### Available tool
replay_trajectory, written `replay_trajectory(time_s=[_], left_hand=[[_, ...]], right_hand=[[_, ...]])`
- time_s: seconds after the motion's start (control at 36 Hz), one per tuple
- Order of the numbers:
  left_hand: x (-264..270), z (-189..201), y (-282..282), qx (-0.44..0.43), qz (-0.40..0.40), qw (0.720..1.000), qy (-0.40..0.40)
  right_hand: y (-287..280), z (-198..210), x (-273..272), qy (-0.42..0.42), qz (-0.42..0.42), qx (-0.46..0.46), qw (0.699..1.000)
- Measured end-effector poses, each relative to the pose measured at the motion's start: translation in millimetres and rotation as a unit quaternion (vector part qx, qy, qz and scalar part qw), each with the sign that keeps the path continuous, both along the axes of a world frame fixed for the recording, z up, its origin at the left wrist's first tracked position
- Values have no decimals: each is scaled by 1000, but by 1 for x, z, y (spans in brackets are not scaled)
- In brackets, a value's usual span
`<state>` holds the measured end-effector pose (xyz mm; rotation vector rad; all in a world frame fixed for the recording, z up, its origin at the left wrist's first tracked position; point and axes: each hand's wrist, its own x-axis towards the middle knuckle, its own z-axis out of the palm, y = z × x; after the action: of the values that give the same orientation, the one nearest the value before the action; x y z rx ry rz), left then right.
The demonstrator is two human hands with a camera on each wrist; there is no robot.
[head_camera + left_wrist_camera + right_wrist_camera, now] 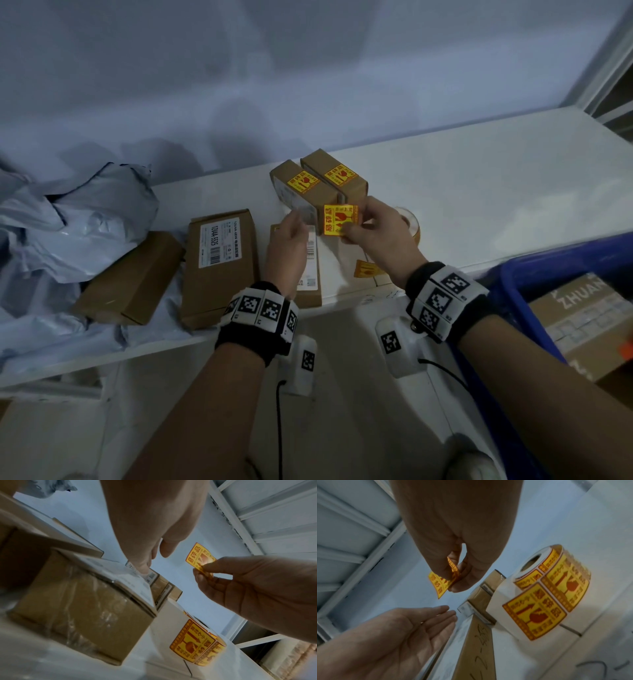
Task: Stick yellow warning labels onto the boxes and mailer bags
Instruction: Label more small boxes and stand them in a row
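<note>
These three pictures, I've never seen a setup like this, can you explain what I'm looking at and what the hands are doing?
No machine here: a person works with bare hands, wearing wristbands with black-and-white markers. The big picture comes from a camera on the head, looking down; the other two come from cameras on each wrist, looking along the fingers.

On the white table lie brown boxes; two boxes at the back already carry yellow labels, while the flat box nearer the person has none. Crumpled grey mailer bags sit at the left, and a roll of labels stands at the right.

The right hand pinches one peeled yellow label in the air. The left hand is open, fingers straight, holding nothing.
</note>
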<state>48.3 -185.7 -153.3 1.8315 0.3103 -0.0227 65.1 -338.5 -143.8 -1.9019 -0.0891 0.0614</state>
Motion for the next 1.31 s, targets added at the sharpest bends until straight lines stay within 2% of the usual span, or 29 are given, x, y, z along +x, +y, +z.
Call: replay_trajectory(time_s=[0.17, 0.25, 0.36, 0.58, 0.81, 0.89, 1.06, 1.14, 1.22, 1.31], left_hand=[[0, -2, 14, 56, 22, 998, -25], [3, -8, 17, 71, 19, 997, -17], [5, -18, 20, 72, -10, 997, 13], [8, -37, 21, 147, -33, 988, -21], [14, -45, 20, 242, -40, 969, 27], [15, -47, 21, 243, -29, 969, 26], [18, -41, 25, 121, 17, 993, 10], [16, -38, 28, 27, 53, 998, 13], [8, -34, 29, -98, 84, 991, 22], [2, -32, 30, -206, 97, 972, 63]], right_hand=[[9, -15, 2, 29, -1, -19, 999], [11, -21, 4, 42, -17, 14, 999], [12, -25, 6, 52, -28, 22, 998], [16, -29, 8, 55, -20, -1, 998], [17, -32, 9, 51, -10, -19, 998], [17, -35, 7, 54, 2, -25, 998], [17, -36, 5, 47, 16, -30, 998], [17, -33, 2, 56, 11, 0, 998], [16, -29, -1, 65, 13, 37, 997], [17, -25, -3, 66, 24, 60, 996]])
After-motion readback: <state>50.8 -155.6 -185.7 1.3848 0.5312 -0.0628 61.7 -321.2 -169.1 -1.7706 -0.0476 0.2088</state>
